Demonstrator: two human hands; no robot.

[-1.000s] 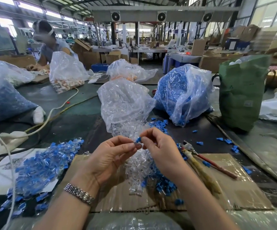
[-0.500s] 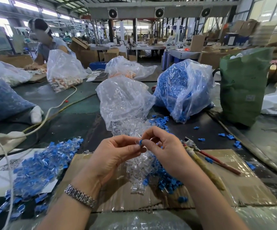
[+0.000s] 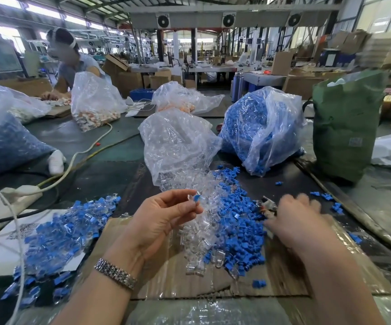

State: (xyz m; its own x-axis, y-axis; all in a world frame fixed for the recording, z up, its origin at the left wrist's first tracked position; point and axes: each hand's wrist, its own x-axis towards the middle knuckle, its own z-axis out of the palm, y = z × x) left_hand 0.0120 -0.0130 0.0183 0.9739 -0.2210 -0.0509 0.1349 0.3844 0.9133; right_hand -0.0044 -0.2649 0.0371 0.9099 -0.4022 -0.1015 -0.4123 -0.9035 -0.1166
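The small clear housing with a blue insert (image 3: pixel 196 198) is held up above the far edge of the cardboard sheet (image 3: pixel 281 273), off every surface. The left hand (image 3: pixel 164 221) pinches it: its fingertips (image 3: pixel 180 193) close on the piece from above and the thumb presses from below. The piece juts out past them to the right, and the other fingers are curled loosely into the palm. A metal bracelet (image 3: pixel 116 273) sits on that wrist.

The right hand (image 3: pixel 295 221) is over the right part of the cardboard, low above the pile of loose blue inserts (image 3: pixel 239 231). It is smeared by motion, so I cannot tell whether its fingers are spread or closed on something. A small metal-tipped tool (image 3: pixel 267 204) lies just beyond its thumb.

On the middle of the cardboard, below the pinched piece, a pile of empty clear housings (image 3: pixel 195 240) touches the blue pile. Left of the cardboard is a heap of assembled blue-and-clear pieces (image 3: pixel 67 231). Beyond its far edge a clear bag of housings (image 3: pixel 178 146) spills its contents toward it. Next to that bag, to the right, stands a bag of blue inserts (image 3: pixel 260 127). Further right, well apart from the cardboard, is a green sack (image 3: pixel 346 123).
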